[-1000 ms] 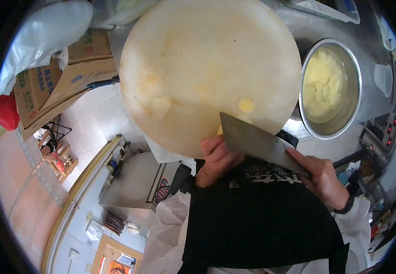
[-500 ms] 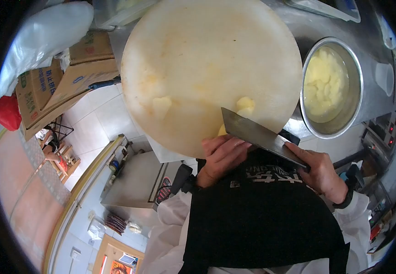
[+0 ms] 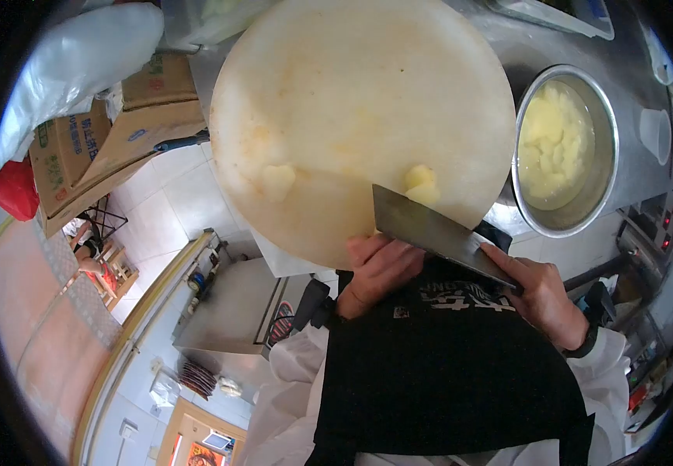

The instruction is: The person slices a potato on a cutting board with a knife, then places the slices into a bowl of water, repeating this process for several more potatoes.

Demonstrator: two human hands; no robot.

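Round scuffed board (image 3: pixel 336 93), broad steel cleaver (image 3: pixel 429 229).

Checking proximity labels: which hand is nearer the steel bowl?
Right. Right hand, holding the cleaver, is near-side of the steel bowl; left hand sits farther, at the cutting board edge.

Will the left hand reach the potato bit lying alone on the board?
Probably yes: the left hand sits at the near edge of the board, and only bare surface separates it from that potato bit.
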